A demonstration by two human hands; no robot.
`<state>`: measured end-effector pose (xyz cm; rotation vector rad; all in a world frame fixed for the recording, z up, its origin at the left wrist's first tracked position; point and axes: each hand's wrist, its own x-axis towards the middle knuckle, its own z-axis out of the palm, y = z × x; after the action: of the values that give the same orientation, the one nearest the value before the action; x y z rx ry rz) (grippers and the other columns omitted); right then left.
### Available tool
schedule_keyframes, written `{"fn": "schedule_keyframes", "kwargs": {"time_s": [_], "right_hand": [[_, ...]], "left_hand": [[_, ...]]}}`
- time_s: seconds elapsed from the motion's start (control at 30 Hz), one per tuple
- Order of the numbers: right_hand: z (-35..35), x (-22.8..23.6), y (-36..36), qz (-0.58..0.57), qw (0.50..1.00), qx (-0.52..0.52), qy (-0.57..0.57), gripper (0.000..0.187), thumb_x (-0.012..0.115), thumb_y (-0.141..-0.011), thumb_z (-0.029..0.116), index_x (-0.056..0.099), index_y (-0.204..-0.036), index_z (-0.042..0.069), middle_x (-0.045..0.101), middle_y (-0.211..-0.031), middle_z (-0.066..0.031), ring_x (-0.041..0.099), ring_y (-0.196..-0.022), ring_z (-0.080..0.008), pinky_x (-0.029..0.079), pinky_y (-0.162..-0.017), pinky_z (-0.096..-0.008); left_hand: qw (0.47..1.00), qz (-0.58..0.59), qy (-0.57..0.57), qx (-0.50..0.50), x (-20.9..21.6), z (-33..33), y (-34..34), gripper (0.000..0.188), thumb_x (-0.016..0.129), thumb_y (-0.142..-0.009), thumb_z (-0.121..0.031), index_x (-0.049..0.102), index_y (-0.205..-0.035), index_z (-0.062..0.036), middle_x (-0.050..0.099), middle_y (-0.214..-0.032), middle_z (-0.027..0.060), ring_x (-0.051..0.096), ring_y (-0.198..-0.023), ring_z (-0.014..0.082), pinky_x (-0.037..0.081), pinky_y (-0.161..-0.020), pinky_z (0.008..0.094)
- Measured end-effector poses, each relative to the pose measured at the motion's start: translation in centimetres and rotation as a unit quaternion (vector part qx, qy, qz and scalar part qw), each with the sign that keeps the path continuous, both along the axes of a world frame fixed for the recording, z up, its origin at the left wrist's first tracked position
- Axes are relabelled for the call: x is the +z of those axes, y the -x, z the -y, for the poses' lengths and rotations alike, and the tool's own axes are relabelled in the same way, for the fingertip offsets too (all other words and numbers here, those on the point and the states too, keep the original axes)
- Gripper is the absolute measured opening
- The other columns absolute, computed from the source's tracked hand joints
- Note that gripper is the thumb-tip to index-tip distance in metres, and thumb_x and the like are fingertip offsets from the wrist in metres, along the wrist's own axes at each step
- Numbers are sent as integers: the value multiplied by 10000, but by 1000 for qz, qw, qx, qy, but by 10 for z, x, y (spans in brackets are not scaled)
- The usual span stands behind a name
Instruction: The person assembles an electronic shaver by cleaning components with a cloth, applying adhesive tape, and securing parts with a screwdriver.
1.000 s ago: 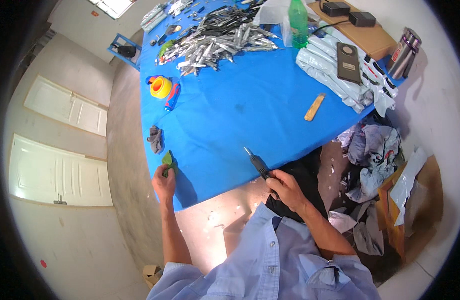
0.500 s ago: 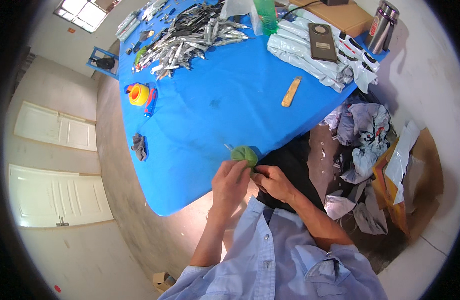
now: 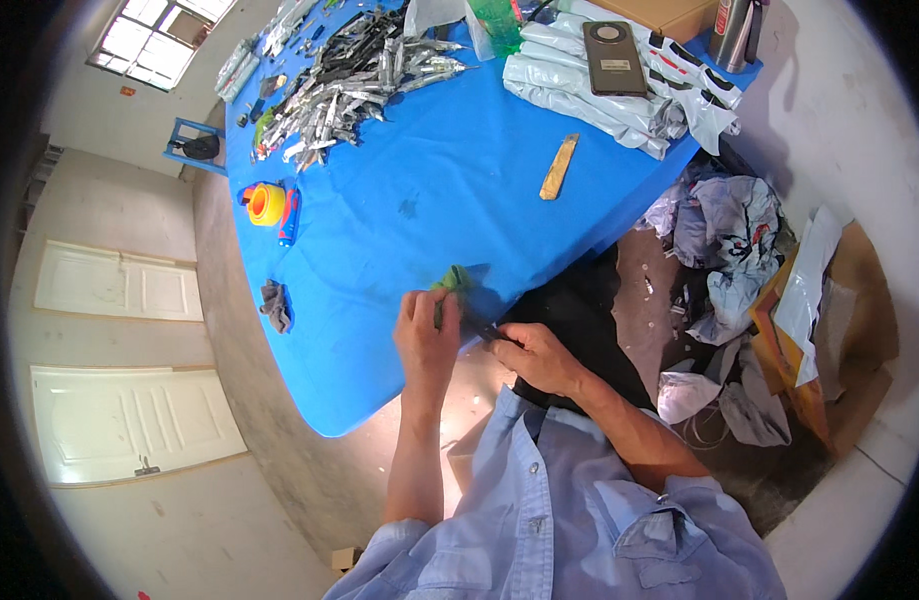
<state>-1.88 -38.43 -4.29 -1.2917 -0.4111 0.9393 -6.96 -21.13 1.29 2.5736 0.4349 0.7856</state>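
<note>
My left hand [image 3: 428, 335] holds a small green cloth-like piece [image 3: 452, 283] at the near edge of the blue table [image 3: 449, 190]. My right hand [image 3: 539, 357] sits just to its right, gripping a thin dark tool [image 3: 479, 327] whose tip points into the green piece. Both hands meet over the table's front edge, close to my light blue shirt.
On the table lie a wooden stick [image 3: 558, 167], a yellow tape roll [image 3: 264, 204], a grey rag [image 3: 276, 305], a heap of silvery metal pieces [image 3: 359, 75] and white bags with a dark flat device [image 3: 613, 58]. Crumpled plastic and cardboard [image 3: 779, 300] litter the floor at right.
My left hand came in from the table's left edge with the green piece and joined my right hand. The two hands now work together on it at the front edge.
</note>
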Motion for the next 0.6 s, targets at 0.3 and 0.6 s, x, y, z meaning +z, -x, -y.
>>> {"fn": "schedule_keyframes", "kwargs": {"time_s": [0.3, 0.6], "right_hand": [[3, 9, -2, 22, 1000, -10, -10, 277, 628, -989, 212, 632, -820, -7, 513, -687, 17, 456, -669, -82, 389, -591, -324], [6, -1, 2, 3, 1000, -4, -6, 220, 607, -979, 169, 674, -934, -35, 653, -761, -78, 587, -733, -149, 488, -690, -348]], "left_hand": [[991, -5, 113, 69, -8, -38, -3, 106, 787, -905, -84, 747, -971, -11, 718, -912, 137, 692, -813, 282, 534, -722, 370], [994, -15, 104, -13, 23, 12, 20, 135, 800, -870, -46, 737, -988, -24, 727, -980, 140, 706, -874, 297, 557, -776, 366]]}}
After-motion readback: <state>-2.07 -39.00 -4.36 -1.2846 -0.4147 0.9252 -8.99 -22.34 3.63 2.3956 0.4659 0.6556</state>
